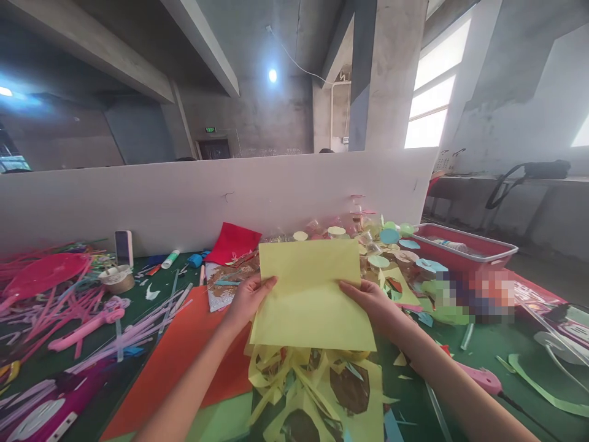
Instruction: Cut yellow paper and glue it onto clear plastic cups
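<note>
I hold a yellow sheet of paper (309, 294) up above the table with both hands. My left hand (246, 299) grips its left edge, thumb on top. My right hand (375, 304) pinches its right edge, fingers closed on the sheet. Below the sheet lies a heap of cut yellow paper scraps (317, 387) with round holes. An orange sheet (184, 362) lies flat under my left forearm.
A white partition board (184, 202) stands across the back of the green table (483, 350). Pink and purple straws (69, 319) clutter the left side. A red tray (464, 248) sits at right, paper circles (391, 236) beside it. A tape roll (117, 277) and a phone (123, 247) stand at left.
</note>
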### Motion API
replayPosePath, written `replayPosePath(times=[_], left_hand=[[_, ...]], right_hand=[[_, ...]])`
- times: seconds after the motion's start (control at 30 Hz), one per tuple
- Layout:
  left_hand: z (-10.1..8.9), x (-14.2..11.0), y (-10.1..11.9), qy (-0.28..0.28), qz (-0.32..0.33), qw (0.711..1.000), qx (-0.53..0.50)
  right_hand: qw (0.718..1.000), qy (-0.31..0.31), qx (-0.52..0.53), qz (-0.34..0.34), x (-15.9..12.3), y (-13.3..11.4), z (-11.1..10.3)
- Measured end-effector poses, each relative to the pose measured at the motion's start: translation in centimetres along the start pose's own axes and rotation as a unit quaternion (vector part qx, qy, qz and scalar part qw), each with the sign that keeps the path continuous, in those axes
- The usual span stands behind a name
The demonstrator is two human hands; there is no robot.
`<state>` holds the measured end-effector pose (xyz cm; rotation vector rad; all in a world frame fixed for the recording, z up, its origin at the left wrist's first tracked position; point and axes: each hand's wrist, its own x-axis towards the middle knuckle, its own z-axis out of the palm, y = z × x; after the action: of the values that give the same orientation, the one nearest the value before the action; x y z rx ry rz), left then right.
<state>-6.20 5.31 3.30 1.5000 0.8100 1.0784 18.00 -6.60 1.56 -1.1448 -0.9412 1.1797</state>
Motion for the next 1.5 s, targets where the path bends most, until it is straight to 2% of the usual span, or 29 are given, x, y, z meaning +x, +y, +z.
replayPosePath(times=[0.23, 0.4, 0.63, 0.87, 1.07, 1.2, 1.5], left_hand=[[-0.3, 0.1, -0.3, -0.022, -0.004, 0.999, -0.028], [-0.5, 0.1, -0.7, -0.015, -0.003, 1.000, -0.017], [-0.5, 0.1, -1.5, -0.018, -0.015, 0.999, -0.030], [-1.4, 0.6, -2.1, -0.049, -0.041, 0.996, -0.055], [-1.5, 0.2, -1.2, -0.116, -0.084, 0.989, -0.030], [-1.5, -0.1, -0.8, -0.155, -0.102, 0.983, -0.013], [-1.9, -0.6, 0.6, -0.165, -0.137, 0.977, -0.013]], right_hand=[[0.999, 0.008, 0.034, 0.010, 0.0, -0.1, 0.1], [0.998, 0.047, 0.050, 0.009, -0.2, -0.2, 0.4], [0.994, 0.084, 0.069, -0.015, 0.3, -0.3, -0.5], [0.999, 0.017, 0.045, 0.004, 0.4, 0.1, -0.6], [0.999, 0.000, 0.003, 0.037, 0.2, 0.9, -0.6], [1.000, -0.015, -0.005, 0.020, 0.5, 0.9, -0.8], [0.997, -0.068, -0.036, -0.025, -0.5, -1.0, -1.0]])
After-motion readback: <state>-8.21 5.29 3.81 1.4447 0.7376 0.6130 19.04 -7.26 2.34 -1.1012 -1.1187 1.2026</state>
